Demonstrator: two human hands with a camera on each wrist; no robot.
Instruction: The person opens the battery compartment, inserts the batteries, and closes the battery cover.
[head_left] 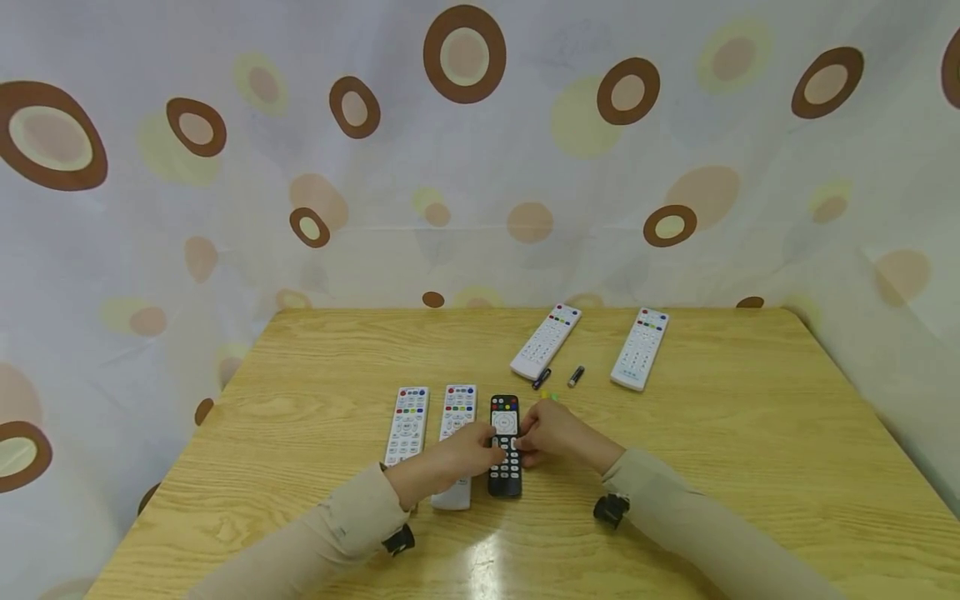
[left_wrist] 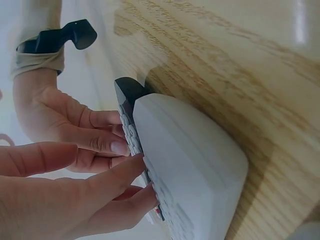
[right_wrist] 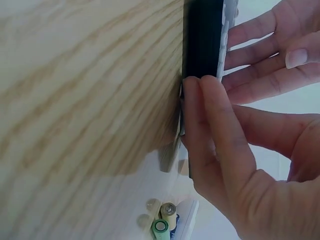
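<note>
The black remote (head_left: pixel 506 423) lies face up on the wooden counter (head_left: pixel 712 475), just below the centre of the frame, right between my two hands. My right hand (head_left: pixel 558 432) is at its right edge, thumb at the keys and fingertips against its side, so it has that edge in a pinch. My left hand (head_left: pixel 453 457) comes in from the lower left, over a white remote (head_left: pixel 453 496), its fingers fairly straight and their tips at the black one's buttons (it isn't gripping anything that I can see). The hands are near each other, with only the black remote's narrow width between them.

That white remote lies just beside the black one, and further left is another white remote (head_left: pixel 406 417), partly covered by my left wrist. Two more lie toward the counter's far edge: a tilted white remote (head_left: pixel 546 342) above my right hand, and a separate white remote (head_left: pixel 640 350) to its right. Between those two, lower down, are a dark battery (head_left: pixel 542 379) and a second dark battery (head_left: pixel 576 376). In the right wrist view, a green battery (right_wrist: pixel 161 227) and a yellowish battery (right_wrist: pixel 169 210) show at the bottom of the frame.
</note>
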